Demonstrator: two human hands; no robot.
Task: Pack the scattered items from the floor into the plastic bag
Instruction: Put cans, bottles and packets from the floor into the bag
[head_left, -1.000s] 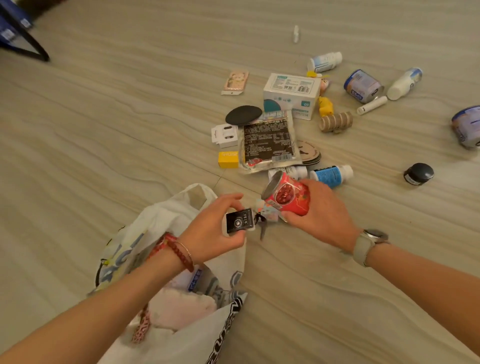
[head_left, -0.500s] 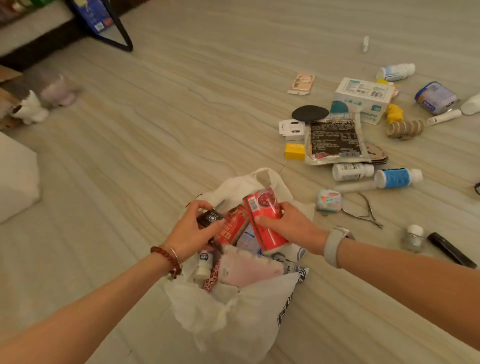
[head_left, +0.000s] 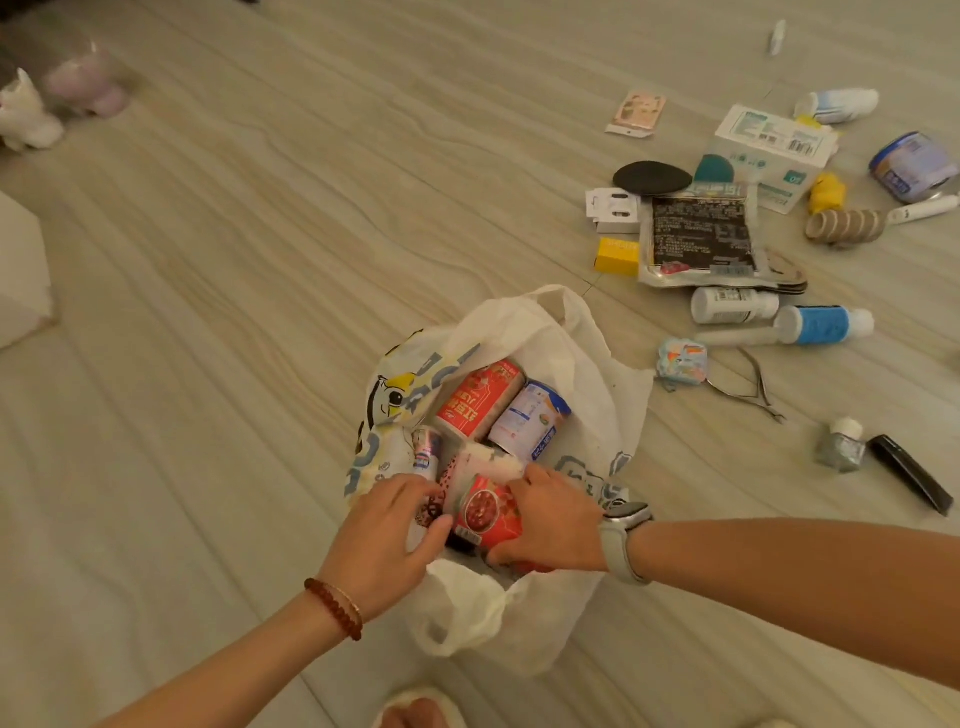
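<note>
The thin, crinkled white plastic bag (head_left: 582, 364) lies open-mouthed on the wood-grain floor (head_left: 260, 260), just below the frame's centre. Both hands are inside its mouth. The right hand (head_left: 550, 525) curls round a glossy red cylindrical can (head_left: 488, 512); the left hand (head_left: 384, 540) rests beside it at 9 o'clock with fingers reaching in, and I cannot tell whether it holds anything. Deeper in the bag lie another red can (head_left: 478, 397) and a white-labelled can (head_left: 530, 418). At 2 o'clock, loose items remain scattered: a flat foil pouch (head_left: 698, 234), a yellow box (head_left: 617, 256), a blue-labelled bottle (head_left: 821, 325).
</note>
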